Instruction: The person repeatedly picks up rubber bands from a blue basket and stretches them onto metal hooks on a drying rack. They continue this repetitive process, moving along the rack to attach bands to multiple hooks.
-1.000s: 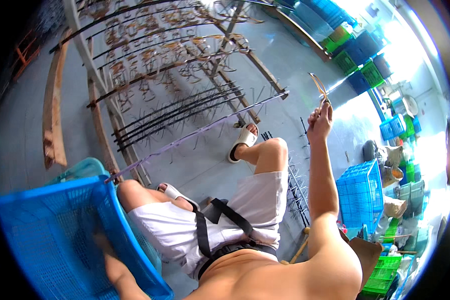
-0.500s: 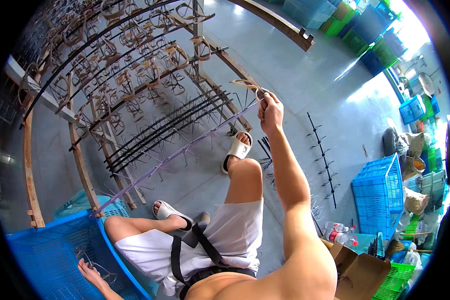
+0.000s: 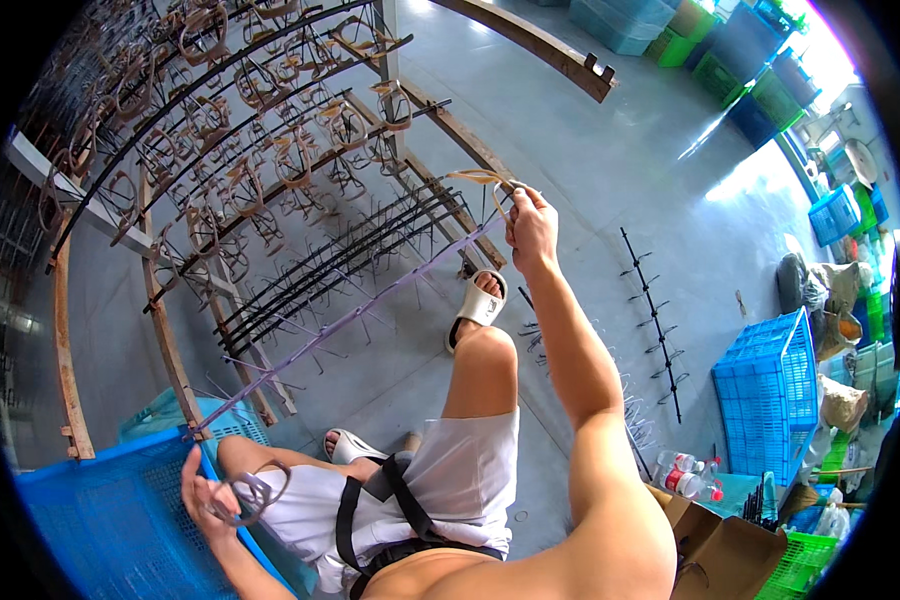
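My left hand [image 3: 208, 497] is over the blue basket's edge, fingers closed on a greyish glasses frame [image 3: 255, 497] with rounded rims. Far forward, my right hand [image 3: 532, 228] pinches a tan glasses frame [image 3: 475, 176] at the upper end of a purple hooked rod [image 3: 365, 308]. Its fingertips partly hide that frame and the rod's end. The rod slants down leftward, its lower end by a wooden rail near the blue basket [image 3: 100, 500]. Thin wire hooks stick out along its length.
Left and ahead stands a rack [image 3: 167, 345] with many glasses frames hanging from black rods. Bare black hooked rods [image 3: 350, 255] lie across its lower rails. Another hooked rod [image 3: 651, 320] lies on the floor at right, near a blue crate [image 3: 765, 395], plastic bottles [image 3: 685, 478] and a cardboard box [image 3: 715, 545].
My left hand has risen out of the blue basket, bringing a glasses frame up and to the right. My right hand stays at the rod's upper end, shifted slightly left.
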Tool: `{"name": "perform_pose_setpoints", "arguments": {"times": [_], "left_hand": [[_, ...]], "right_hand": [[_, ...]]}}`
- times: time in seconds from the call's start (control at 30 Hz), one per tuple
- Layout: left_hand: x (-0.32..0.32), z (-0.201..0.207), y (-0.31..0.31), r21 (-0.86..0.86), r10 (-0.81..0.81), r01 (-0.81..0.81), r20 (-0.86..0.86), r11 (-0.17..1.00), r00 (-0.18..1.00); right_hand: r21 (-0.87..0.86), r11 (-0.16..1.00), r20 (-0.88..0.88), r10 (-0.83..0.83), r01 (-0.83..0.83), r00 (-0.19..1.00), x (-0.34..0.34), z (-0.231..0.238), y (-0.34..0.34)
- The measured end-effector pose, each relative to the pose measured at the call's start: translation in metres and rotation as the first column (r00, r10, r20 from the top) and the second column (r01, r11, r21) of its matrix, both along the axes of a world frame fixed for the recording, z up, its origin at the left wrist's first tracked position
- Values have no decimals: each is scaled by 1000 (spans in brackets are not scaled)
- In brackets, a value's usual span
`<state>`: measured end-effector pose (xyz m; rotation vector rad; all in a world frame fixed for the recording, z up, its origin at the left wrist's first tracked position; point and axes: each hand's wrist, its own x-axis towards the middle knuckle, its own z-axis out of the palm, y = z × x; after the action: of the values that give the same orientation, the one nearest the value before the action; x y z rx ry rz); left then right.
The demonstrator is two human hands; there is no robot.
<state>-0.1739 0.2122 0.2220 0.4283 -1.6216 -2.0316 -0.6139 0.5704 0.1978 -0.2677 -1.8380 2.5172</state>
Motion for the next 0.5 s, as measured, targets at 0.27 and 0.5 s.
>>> {"name": "perform_pose_setpoints", "arguments": {"times": [0.27, 0.5], "left_hand": [[-74, -5, 6, -205, 108, -43, 318, 978, 942], [-88, -21, 14, -248, 194, -96, 409, 964, 892]], "right_hand": [[-77, 995, 63, 63, -58, 996, 6, 2, 3], [-156, 987, 26, 46, -41, 999, 8, -1, 5]]}}
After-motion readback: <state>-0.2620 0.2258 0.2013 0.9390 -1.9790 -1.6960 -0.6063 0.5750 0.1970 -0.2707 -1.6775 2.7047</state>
